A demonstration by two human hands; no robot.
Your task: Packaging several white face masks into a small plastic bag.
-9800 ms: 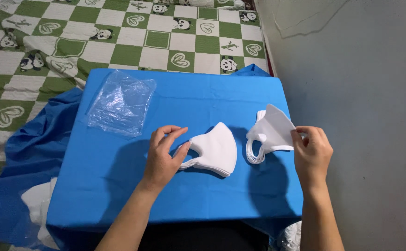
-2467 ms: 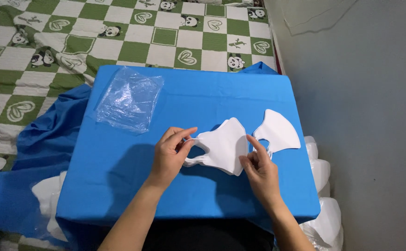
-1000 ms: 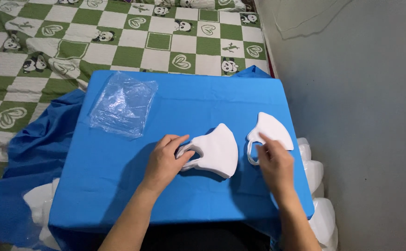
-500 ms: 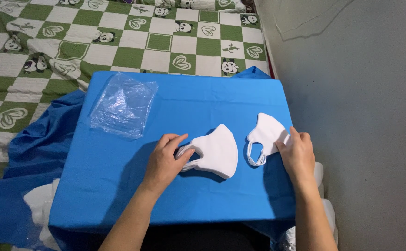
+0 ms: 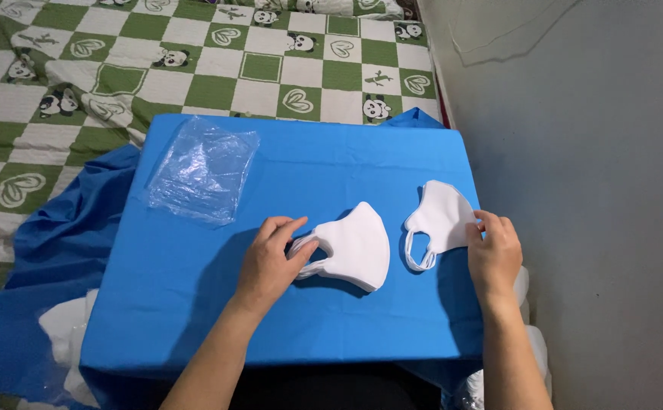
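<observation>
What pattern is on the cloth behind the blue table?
The cloth is a green and white check with hearts and small pandas, clearest in the head view.

Clear plastic bags [image 5: 204, 178]: we see a crinkled, see-through stack lying flat near the far left corner of the tabletop.
Tabletop [image 5: 195, 304]: we see it covered in bright blue cloth that spills off the left side.
Checked blanket [image 5: 195, 53]: we find green and white squares with hearts and pandas beyond.
Wall [image 5: 597, 190]: grey, on our right.

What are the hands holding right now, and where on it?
Right hand pinches the single white mask at its right edge; left hand grips the mask stack by its ear loops.
</observation>
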